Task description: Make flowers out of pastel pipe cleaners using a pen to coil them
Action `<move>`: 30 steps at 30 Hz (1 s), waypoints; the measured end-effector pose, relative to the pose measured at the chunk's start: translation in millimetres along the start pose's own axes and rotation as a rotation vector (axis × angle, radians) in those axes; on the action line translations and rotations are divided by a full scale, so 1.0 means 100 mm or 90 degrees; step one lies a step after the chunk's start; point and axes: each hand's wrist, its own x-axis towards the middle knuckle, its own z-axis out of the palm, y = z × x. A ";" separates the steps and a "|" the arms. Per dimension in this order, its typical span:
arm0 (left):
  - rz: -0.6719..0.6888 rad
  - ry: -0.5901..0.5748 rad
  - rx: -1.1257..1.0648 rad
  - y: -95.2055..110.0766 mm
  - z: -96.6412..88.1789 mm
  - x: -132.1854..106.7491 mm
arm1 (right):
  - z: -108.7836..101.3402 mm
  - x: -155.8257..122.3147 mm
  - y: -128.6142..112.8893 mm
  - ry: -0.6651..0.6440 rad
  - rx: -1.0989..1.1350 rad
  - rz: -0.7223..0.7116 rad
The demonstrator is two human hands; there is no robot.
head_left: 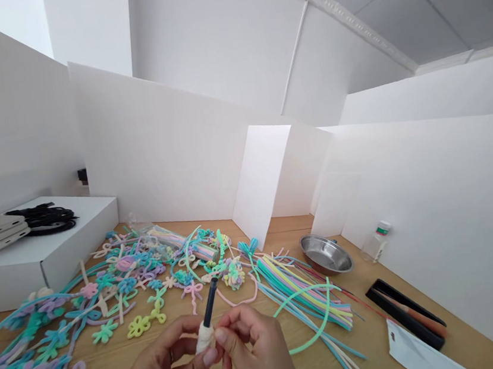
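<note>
The left hand (162,359) and right hand (253,351) pinch a white pipe-cleaner wrap (205,338) on a dark rod (209,303), fingers closed; any slackened grip could let it unwind.

The way rightward from the right hand (257,345) is crossed by loose pipe cleaners (305,297); a strip of bare wooden tabletop (362,302) seems to be left passable beside the steel bowl (326,254)

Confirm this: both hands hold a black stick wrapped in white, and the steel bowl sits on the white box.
The bowl is wrong: the head view shows the steel bowl on the wooden table at the right, not on the white box. The left hand and right hand do hold the black stick.
</note>
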 end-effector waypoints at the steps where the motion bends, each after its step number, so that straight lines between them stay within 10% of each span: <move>1: 0.008 -0.002 0.014 0.00 -0.01 0.00 | -0.01 0.01 0.00 -0.020 0.055 0.027; 9: 0.154 -0.026 0.065 0.00 -0.11 0.01 | -0.15 0.04 -0.08 -0.228 0.248 0.128; 23: -0.055 0.032 -0.105 0.01 0.02 0.00 | -0.35 -0.03 -0.29 -0.095 -0.249 -0.196; 30: -0.064 0.015 -0.093 -0.05 -0.01 0.00 | -0.36 -0.02 -0.28 -0.077 -0.275 -0.228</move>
